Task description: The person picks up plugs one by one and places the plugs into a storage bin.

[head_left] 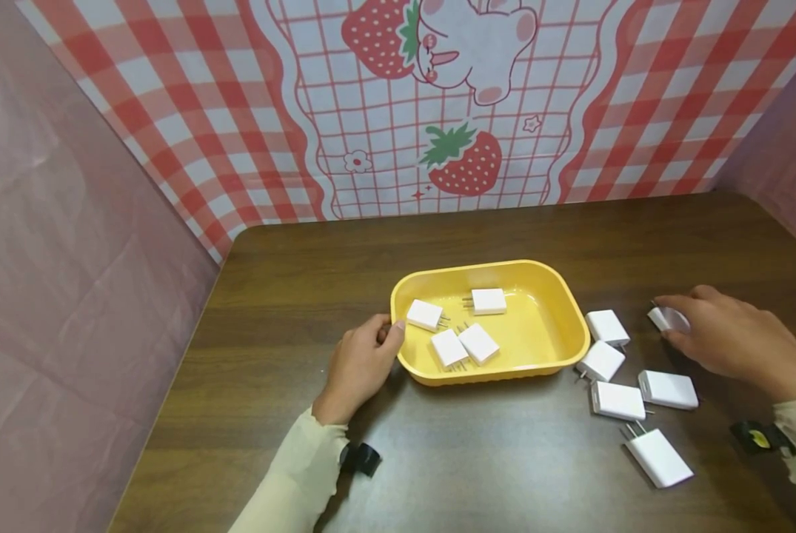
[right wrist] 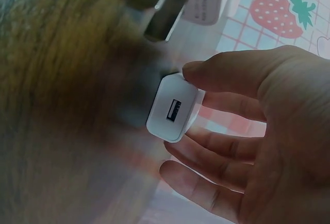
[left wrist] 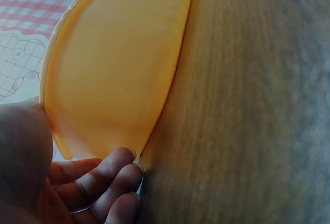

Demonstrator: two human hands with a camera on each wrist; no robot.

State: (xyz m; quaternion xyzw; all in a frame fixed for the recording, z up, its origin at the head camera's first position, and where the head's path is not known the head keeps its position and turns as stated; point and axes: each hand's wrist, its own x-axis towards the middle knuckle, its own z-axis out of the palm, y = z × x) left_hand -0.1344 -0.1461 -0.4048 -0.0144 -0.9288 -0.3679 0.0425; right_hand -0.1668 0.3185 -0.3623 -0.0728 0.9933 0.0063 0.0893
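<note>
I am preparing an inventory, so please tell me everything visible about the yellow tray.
The yellow tray is a shallow, round-cornered rectangle, apparently plastic, with a narrow rim. It sits open side up on the wood-grain table, four white plug chargers inside. The left hand grips its left end, thumb at the rim.

We see a dark wood-grain table [head_left: 291, 296] — pale light [head_left: 464, 459] glazes its near part. Behind, we face a red-checked strawberry backdrop [head_left: 204, 96], creased pinkish cloth [head_left: 71, 222] on either side.
</note>
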